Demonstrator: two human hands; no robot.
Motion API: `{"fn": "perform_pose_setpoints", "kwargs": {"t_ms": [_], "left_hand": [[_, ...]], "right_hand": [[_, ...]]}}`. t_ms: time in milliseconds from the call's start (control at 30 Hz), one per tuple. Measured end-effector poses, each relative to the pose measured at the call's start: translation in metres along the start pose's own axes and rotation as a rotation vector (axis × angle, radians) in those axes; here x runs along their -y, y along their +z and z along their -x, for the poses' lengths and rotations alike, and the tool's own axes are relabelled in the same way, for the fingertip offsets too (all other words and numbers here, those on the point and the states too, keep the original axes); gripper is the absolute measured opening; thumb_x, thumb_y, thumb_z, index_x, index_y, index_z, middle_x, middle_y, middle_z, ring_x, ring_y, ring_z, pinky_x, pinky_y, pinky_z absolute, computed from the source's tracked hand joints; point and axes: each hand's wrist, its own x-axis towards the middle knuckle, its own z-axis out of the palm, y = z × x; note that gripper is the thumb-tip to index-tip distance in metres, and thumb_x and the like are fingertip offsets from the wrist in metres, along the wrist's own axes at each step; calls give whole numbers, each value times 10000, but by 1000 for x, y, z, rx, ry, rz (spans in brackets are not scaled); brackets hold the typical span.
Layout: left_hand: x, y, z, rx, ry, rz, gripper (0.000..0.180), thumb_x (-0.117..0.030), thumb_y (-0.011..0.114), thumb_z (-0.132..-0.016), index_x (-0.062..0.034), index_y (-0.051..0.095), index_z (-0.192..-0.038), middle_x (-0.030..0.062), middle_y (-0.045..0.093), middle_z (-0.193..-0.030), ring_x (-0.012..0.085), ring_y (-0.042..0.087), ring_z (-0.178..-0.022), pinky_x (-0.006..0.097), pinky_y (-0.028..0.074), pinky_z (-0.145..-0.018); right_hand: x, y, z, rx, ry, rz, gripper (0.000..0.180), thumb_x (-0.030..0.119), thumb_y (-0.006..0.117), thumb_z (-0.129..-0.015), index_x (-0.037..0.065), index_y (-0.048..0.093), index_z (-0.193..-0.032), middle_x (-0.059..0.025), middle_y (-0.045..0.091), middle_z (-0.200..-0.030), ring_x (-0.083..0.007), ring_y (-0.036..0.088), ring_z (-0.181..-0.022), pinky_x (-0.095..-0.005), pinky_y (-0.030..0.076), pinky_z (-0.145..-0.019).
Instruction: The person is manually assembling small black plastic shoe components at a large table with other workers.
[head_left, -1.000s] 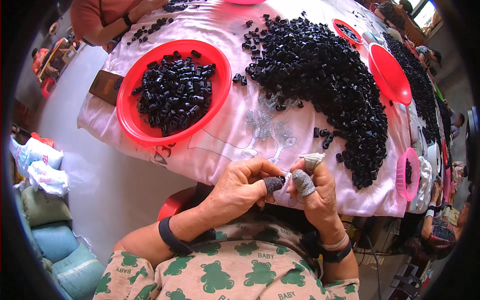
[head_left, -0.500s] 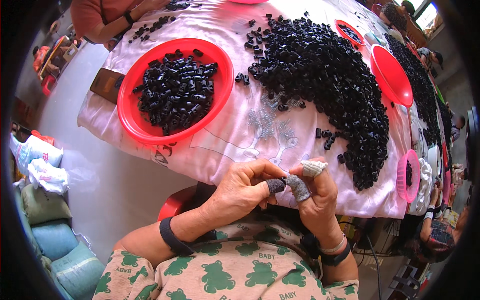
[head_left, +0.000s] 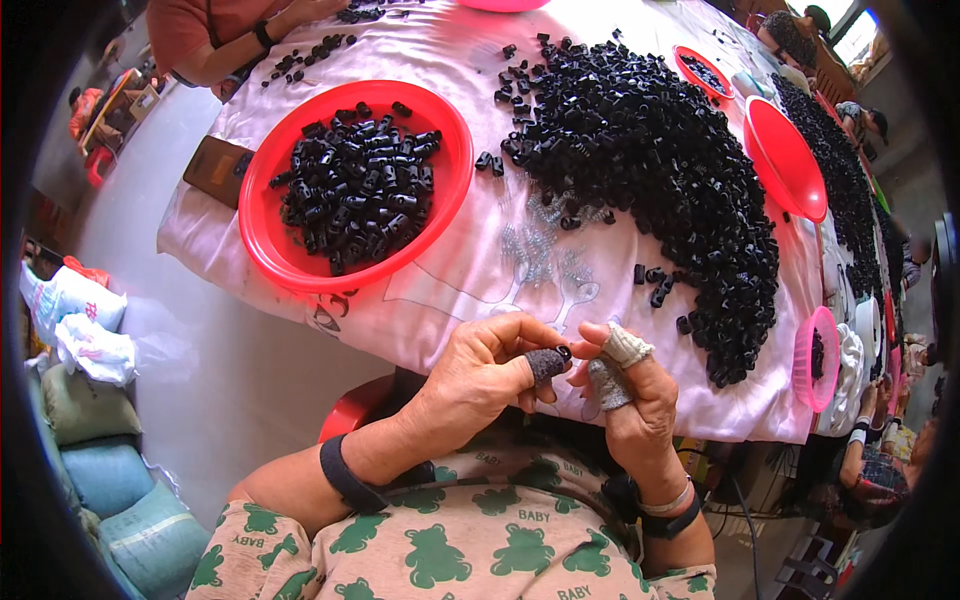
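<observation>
Left hand (head_left: 480, 375): curled, thumb in a grey cot, pinching a small black part (head_left: 565, 352).
Right hand (head_left: 625, 385): fingers in cloth cots, closed on the same part from the other side.
Part: between both hands' fingertips, just off the table (head_left: 450, 300) edge, above the lap.
Pile (head_left: 660, 170): black parts heaped on the pink cloth.
Bowl (head_left: 355, 185): red, holding black parts, left of the pile.
Springs (head_left: 545, 245): scattered between bowl and pile.

A red basin (head_left: 262, 230) of black pieces sits left of a loose black heap (head_left: 660, 170) on the pink-clothed table (head_left: 450, 290).
</observation>
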Motion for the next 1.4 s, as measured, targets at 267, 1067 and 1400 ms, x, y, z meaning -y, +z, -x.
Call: {"fn": "perform_pose_setpoints", "kwargs": {"t_ms": [267,1067,1400], "left_hand": [[2,0,0,-37,-6,-30,172,-100,642,-915,6,624,-1049,40,649,-867,70,598,-692,206,492,-592],[1,-7,0,-26,-14,-107,171,-86,583,-945,4,580,-1090,128,664,-1004,123,636,-710,201,502,-547],[2,-7,-2,-26,-23,-37,177,-110,593,-952,4,603,-1087,66,669,-927,103,652,-712,189,496,-534]], "right_hand": [[-9,1,-7,50,-578,663,442,-84,621,-710,-11,633,-1146,-155,616,-956,-307,644,-817,-377,540,-669],[-11,-21,-12,-114,-239,609,422,-93,558,-668,-12,651,-1072,-198,628,-930,-360,637,-835,-393,522,-736],[6,-88,-16,-477,-19,-9,282,-101,484,-891,1,631,-1109,-65,653,-980,-140,632,-881,-264,534,-801]]}}
